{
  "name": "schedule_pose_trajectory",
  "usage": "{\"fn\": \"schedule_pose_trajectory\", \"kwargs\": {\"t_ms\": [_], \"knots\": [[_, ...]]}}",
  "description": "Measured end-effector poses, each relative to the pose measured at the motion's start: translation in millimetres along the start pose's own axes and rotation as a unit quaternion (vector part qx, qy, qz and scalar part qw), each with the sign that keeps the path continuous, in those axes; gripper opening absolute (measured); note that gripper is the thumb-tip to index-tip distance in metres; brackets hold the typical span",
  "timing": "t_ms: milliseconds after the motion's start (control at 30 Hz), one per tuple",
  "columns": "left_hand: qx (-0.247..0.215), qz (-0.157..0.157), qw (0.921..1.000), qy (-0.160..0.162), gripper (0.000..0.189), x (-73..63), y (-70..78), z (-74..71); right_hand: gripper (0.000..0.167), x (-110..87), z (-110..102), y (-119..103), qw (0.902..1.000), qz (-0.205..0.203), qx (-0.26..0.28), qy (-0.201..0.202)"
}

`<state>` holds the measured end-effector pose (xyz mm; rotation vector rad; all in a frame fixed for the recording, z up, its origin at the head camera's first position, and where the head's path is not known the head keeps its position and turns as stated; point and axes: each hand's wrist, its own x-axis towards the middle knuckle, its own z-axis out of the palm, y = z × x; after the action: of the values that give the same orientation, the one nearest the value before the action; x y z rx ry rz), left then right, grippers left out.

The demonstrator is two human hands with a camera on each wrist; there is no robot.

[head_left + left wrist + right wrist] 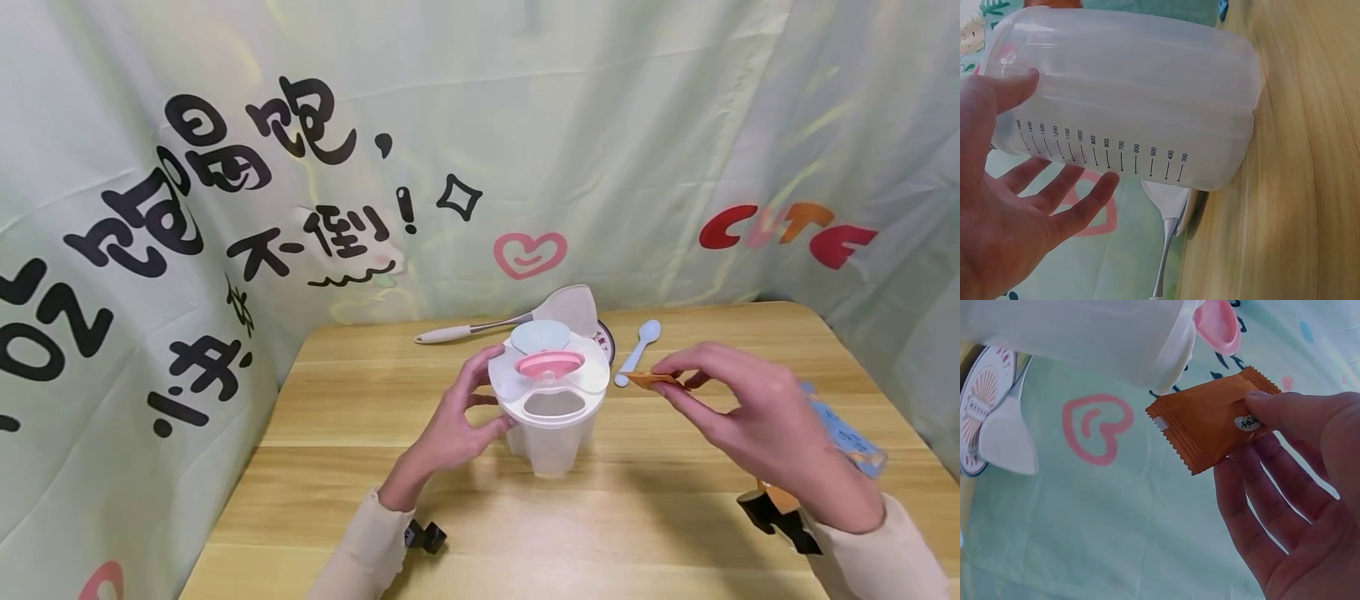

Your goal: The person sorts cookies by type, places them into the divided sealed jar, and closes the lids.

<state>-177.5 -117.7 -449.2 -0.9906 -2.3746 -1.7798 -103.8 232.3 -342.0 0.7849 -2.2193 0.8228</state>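
A translucent plastic storage container (555, 446) with a white lid stands upright on the table; measuring marks run along its side in the left wrist view. On its lid, a pink flap (550, 364) is raised behind an oval opening (555, 404), and a pale blue cap (540, 336) lies at the back. My left hand (450, 421) holds the container's left side near the lid, thumb at the front, fingers farther back. To the right, my right hand (750, 408) pinches a small orange sachet (1210, 419) with serrated ends between thumb and fingers, apart from the container.
Behind the container lie a spatula (566, 308) and a round printed plate-like object (606, 342), partly hidden. A pale blue spoon (641, 350) lies to its right. A clear and blue package (851, 437) sits beyond my right forearm. A printed cloth (637, 150) hangs behind the table.
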Motion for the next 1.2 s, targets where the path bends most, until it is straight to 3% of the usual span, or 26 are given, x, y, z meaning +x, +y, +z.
{"fn": "schedule_pose_trajectory", "kwargs": {"t_ms": [567, 867, 1000, 1133, 1200], "knots": [[-0.001, 0.002, 1.0, -0.004, 0.093, 0.7, 0.6, 0.3, 0.045, 20.8, 23, -24, 0.9967, -0.011, 0.078, -0.019], [0.007, -0.002, 1.0, -0.006, 0.094, -0.2, -0.3, -0.1, 0.035, 26.8, 42, -30, 0.9893, -0.038, 0.14, -0.007], [0.009, -0.005, 0.9999, -0.007, 0.094, -0.6, -0.8, -0.3, 0.018, 26.6, 51, -30, 0.9861, -0.029, 0.162, -0.022], [0.007, -0.006, 0.9999, -0.01, 0.094, -0.8, 0.7, -0.4, 0.049, 26.2, 59, -31, 0.984, -0.019, 0.174, -0.032], [0.006, -0.004, 0.9999, -0.01, 0.093, -0.6, 1.4, -0.4, 0.051, 26.0, 61, -31, 0.9829, -0.019, 0.181, -0.031]]}}
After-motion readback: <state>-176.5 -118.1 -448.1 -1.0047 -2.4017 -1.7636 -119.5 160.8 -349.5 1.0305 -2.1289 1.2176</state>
